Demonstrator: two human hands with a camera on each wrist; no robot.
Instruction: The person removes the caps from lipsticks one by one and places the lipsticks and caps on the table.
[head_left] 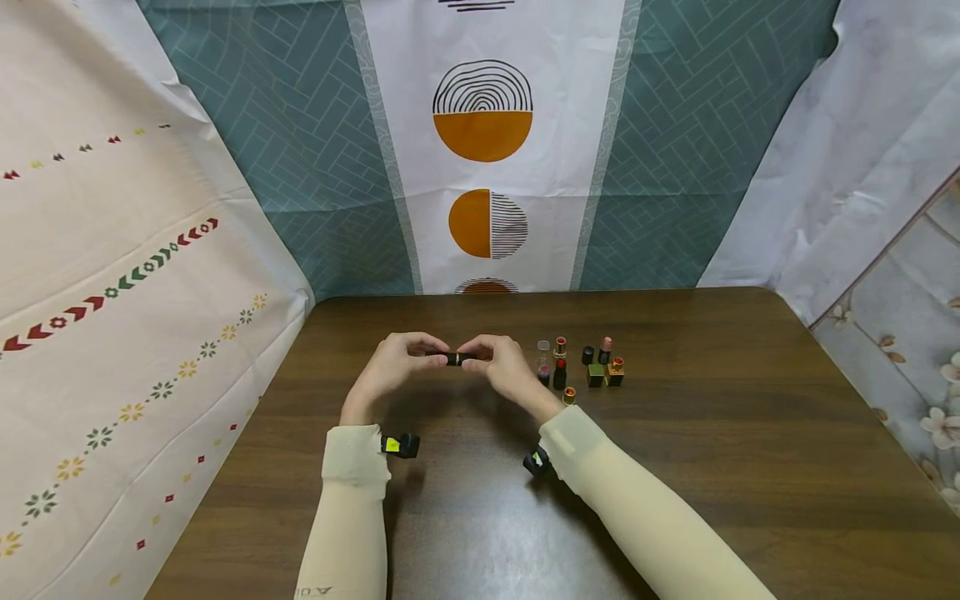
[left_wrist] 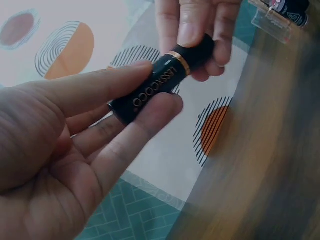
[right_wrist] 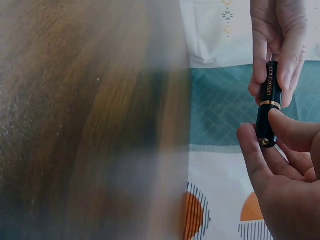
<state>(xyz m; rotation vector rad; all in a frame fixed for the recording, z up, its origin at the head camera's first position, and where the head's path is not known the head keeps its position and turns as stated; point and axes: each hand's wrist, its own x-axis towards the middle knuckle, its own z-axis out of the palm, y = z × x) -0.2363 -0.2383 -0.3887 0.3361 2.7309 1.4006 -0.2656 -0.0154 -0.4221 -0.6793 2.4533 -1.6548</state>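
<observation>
A black lipstick tube with a gold band is held level between both hands over the far part of the table. My left hand pinches its lettered end between thumb and fingers. The other end is gripped by the fingers and thumb of my right hand. In the left wrist view, gold letters run along the lipstick tube up to the band. The right wrist view shows the right thumb lying just beside the band, and a small gold mark on the tube's near end. The tube looks closed, with no lipstick colour showing.
Right of the hands, several lipsticks and parts stand on the wooden table: a clear tube, a dark red lipstick, a pink lipstick, a green-topped case and a gold-rimmed piece. Patterned cloth hangs behind.
</observation>
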